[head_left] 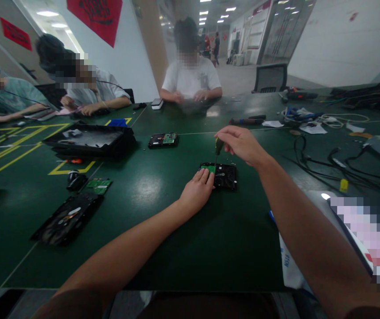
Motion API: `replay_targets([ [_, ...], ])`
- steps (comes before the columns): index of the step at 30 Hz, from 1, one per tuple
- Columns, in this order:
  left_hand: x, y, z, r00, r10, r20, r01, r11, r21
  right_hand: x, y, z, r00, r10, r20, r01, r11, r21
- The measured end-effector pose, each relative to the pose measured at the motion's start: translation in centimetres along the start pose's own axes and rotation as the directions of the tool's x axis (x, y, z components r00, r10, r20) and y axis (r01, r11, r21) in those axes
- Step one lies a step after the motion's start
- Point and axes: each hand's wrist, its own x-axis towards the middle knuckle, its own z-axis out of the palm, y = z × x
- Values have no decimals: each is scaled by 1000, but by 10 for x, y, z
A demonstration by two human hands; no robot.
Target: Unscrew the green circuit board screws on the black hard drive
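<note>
Hands (198, 188) (239, 142) at a flat black drive (226, 177) (green board (210, 168) on top)

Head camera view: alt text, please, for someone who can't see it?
A person's right hand points a screwdriver down at a hard drive on a green table, while the left hand rests on the drive's green circuit board. A black tray stands to the left. Other people sit across the table.

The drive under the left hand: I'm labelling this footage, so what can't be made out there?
Head view: part of the green circuit board, covered by the left hand.
Head view: screwdriver tip, too small to tell if seated.
Head view: screwdriver grip, partly hidden by the right hand.
</note>
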Motion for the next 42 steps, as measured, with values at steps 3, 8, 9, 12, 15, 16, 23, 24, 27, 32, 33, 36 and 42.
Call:
replay_targets([
  [3, 0, 0, 0, 1000, -4, 5, 4, 1000, -3, 0, -1, -1, 999, 18, -28, -18, 999, -27],
  [8, 0, 0, 0, 1000, 11, 6, -11, 1000, 11, -3, -6, 0, 999, 21, 31, -22, 999, 33],
  [9, 0, 0, -1, 1000, 9, 4, -9, 1000, 13, -3, -7, 0, 999, 12, 47, -14, 999, 42],
  [12, 0, 0, -1, 1000, 0, -1, 0, 1000, 12, -2, -6, 0, 998, 2, 62, -5, 999, 51],
  [15, 0, 0, -1, 1000, 7, -4, -6, 1000, 9, 0, -4, 0, 997, 41, 64, -47, 995, 92],
  [16, 0, 0, -1, 1000, 11, -5, -11, 1000, 10, 0, -4, 0, 997, 52, 61, -58, 993, 100],
  [23, 0, -1, 3, 1000, 5, -8, -5, 1000, 16, -2, -6, 0, 1000, 19, -9, -19, 1000, -16],
  [24, 0, -1, 3, 1000, 5, -8, -5, 1000, 19, -2, -6, 0, 1000, 19, -14, -19, 1000, -15],
  [27, 0, 0, 3, 1000, 5, -4, -5, 1000, 25, -2, -6, 0, 1000, 18, -6, -18, 1000, 19],
  [32, 1, 0, 2, 1000, -2, 7, 2, 1000, 16, -1, -4, 1, 1000, 14, 26, -15, 999, 41],
  [33, 1, 0, 2, 1000, -2, 6, 2, 1000, 13, -1, -3, 1, 999, 13, 32, -14, 999, 33],
  [36, 1, 0, 2, 1000, 5, 4, -5, 1000, 9, 1, -1, 1, 999, 31, 41, -33, 998, 51],
  [42, 1, -1, 2, 1000, 13, -2, -13, 1000, 6, 0, -1, 2, 1000, 25, 8, -25, 1000, -5],
])
